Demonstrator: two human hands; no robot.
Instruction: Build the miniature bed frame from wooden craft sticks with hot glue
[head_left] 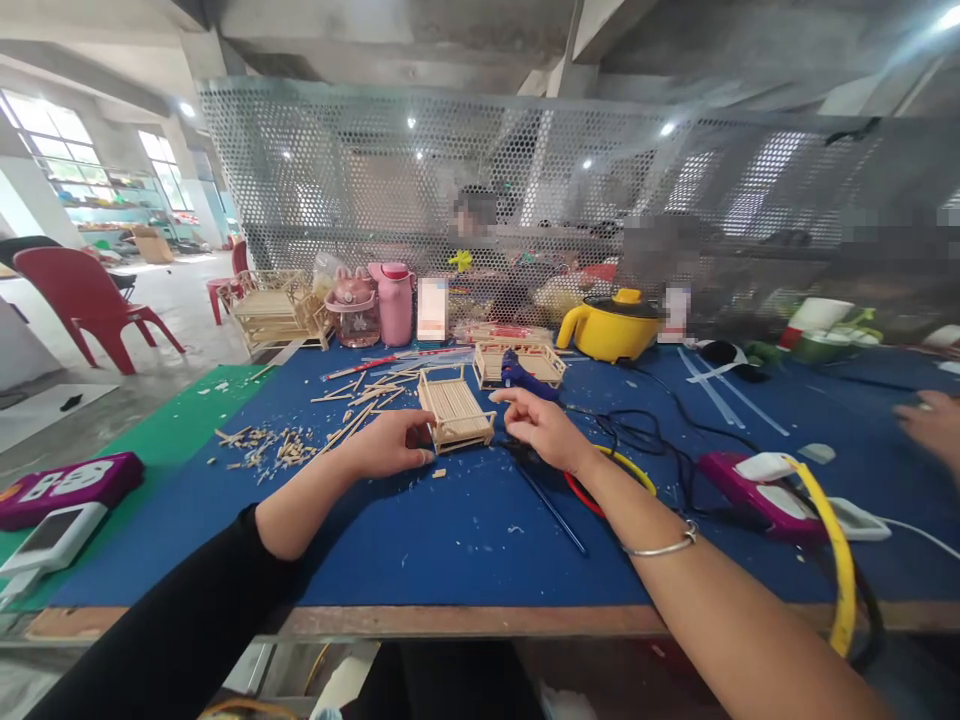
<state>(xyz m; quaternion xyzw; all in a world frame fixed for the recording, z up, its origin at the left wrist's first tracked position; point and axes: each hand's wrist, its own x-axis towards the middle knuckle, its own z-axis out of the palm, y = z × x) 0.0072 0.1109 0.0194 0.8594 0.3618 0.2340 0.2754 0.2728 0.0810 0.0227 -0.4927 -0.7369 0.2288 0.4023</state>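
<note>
A miniature bed frame [459, 408] made of thin wooden sticks stands upright on the blue table mat, in front of me. My left hand [391, 442] grips its near left corner, thumb and fingers curled about the post. Close to the frame's right end is my right hand [541, 425], its index finger stretched out and the other fingers bent, with no object visible in it. Whether that fingertip touches the frame, I cannot tell. Just behind lies a second stick-built frame [487, 368], with a dark blue glue gun [521, 375] resting over it.
Loose wooden sticks [367, 405] and cut bits [274, 447] lie left. Behind stand a pink bottle [396, 305] and a yellow pot [611, 330]. Cables run right to a purple power strip [750, 490]. Another person's hand [934, 425] is at far right.
</note>
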